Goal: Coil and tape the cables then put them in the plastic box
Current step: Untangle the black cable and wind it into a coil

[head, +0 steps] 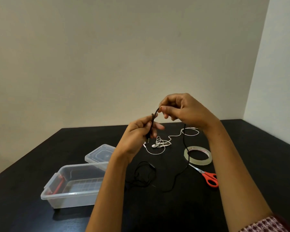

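left hand point(138, 133): raised above the tabletop point(40, 164), its fingers point(157, 126) curled round a doubled length of the black cable point(184, 139). The strands run down through the grasp, and the plug point(148, 140) hangs free just below the hand.
right hand point(184, 111): held a little higher and just beside the left hand. Thumb and forefinger pinch the black cable where it arches up out of the left hand, and the other fingers are bent in towards the palm.
black cable: the short span between the two hands bends over at the top. From under the right hand the rest drops straight down, crosses the near left edge of the tape roll point(197, 157) and ends in loose curves on the tabletop near the scissors point(208, 177).
second black cable point(144, 162): lies uncoiled in a loose loop on the tabletop, below the left forearm and between the plastic box point(57, 196) and the trailing black cable. No hand touches it.
white earphones point(161, 143): lie in a tangle on the tabletop beyond the hands, with one strand trailing off to the right.
tape roll: clear, lying flat on the tabletop to the right, with the scissor tips just beside it.
scissors: red-handled, lying flat, blades pointing towards the tape roll.
plastic box: clear and open, at the left on the tabletop, with a red item point(59, 185) along its left inner wall. What it is cannot be told.
lid point(99, 154): clear, lying just behind the plastic box and touching its far edge.
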